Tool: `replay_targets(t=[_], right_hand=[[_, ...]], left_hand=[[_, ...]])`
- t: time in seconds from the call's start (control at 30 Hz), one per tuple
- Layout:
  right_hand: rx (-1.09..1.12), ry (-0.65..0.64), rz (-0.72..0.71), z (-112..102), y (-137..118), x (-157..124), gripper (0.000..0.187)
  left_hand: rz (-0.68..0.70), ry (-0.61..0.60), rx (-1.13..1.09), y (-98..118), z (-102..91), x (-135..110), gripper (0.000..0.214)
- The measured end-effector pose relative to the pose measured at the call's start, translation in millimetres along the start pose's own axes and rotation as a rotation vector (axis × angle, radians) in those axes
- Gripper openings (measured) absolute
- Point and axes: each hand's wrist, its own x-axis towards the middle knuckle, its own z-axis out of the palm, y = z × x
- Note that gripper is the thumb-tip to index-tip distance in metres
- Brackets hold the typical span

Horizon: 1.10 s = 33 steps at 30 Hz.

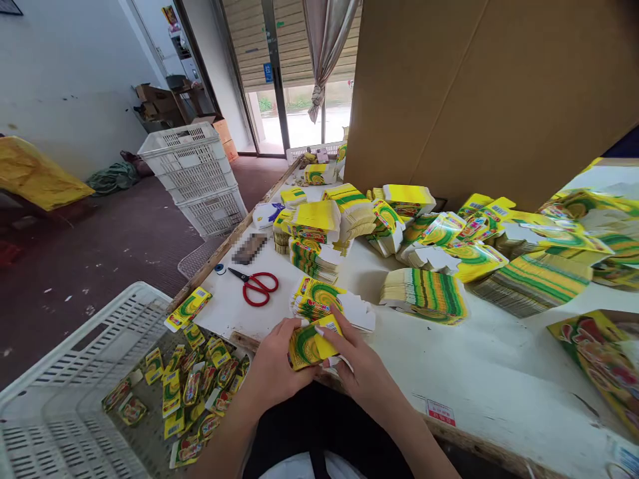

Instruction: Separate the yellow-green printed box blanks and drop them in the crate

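Note:
Between my two hands, near the table's front edge, is a yellow and green printed card packet (305, 347). My left hand (279, 356) grips its left side, fingers behind it and thumb low. My right hand (357, 356) holds the right end, where a yellow flap with a barcode shows. Just beyond the packet lies a stack of similar flat cards (319, 297) with white ends. Red-handled scissors (257, 287) rest on the white table to the left of that stack. What is inside the packet, if anything, is hidden.
A white plastic crate (127, 299) at lower left holds many yellow-green packets (172, 392). More card stacks (424, 293) cover the table's middle and right. A large cardboard sheet (479, 93) stands behind them. Stacked white crates (194, 176) stand on the floor beyond.

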Motion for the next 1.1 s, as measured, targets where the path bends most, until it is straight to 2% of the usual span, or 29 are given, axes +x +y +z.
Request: replay_targets(t=[0.07,0.2,0.3,0.33,0.4,0.47,0.5,0.63,0.7,0.73,0.77,0.83,0.9,0.97,1.03,1.1], right_hand=[[-0.029,-0.067,0.019,-7,1,1,0.057],[-0.049,-0.183,0.065,-21,-6,5,0.041],[-0.024,-0.095,0.149,-17,-16,9,0.028],[0.004,-0.034,0.171,-12,-18,10,0.032],[0.082,0.051,0.196,-2,-17,13,0.052],[0.12,0.099,0.217,5,-11,18,0.068],[0.092,0.129,0.229,6,-6,20,0.067],[-0.284,0.218,0.263,1,16,35,0.043],[-0.421,0.191,0.266,0,24,41,0.043],[-0.451,0.179,0.267,0,27,44,0.042],[-0.462,0.174,0.27,0,28,45,0.041],[-0.46,0.177,0.282,1,28,47,0.039],[-0.464,0.187,0.296,1,23,47,0.043],[-0.383,0.208,0.318,1,13,44,0.048],[-0.174,0.197,0.325,2,-2,39,0.051],[0.097,0.133,0.31,8,-18,31,0.051]], left_hand=[[-0.029,0.001,-0.006,2,-4.4,-1,0.049],[-0.087,-0.092,-0.05,2,-2.7,-2,0.063],[-0.064,-0.06,-0.003,5,0.9,0,0.063],[-0.057,-0.048,0.008,6,0.1,1,0.061],[-0.048,-0.055,0.01,3,-8.9,1,0.058],[-0.051,-0.061,0.045,-7,-31.1,-2,0.056],[-0.061,-0.053,0.094,-15,-46.9,-5,0.055],[-0.205,0.025,0.476,-59,-115.4,-24,0.067],[-0.297,0.104,0.587,-76,-132.3,-32,0.071],[-0.313,0.127,0.582,-80,-133.2,-34,0.071],[-0.313,0.133,0.539,-81,-129.2,-34,0.069],[-0.288,0.071,0.359,-75,-109.5,-30,0.06],[-0.288,-0.041,0.135,-63,-80.6,-22,0.051],[-0.297,-0.103,-0.088,-51,-49.1,-12,0.055],[-0.243,-0.072,-0.373,-39,-19.5,-4,0.07],[-0.146,0.022,-0.708,-27,5.2,1,0.08]])
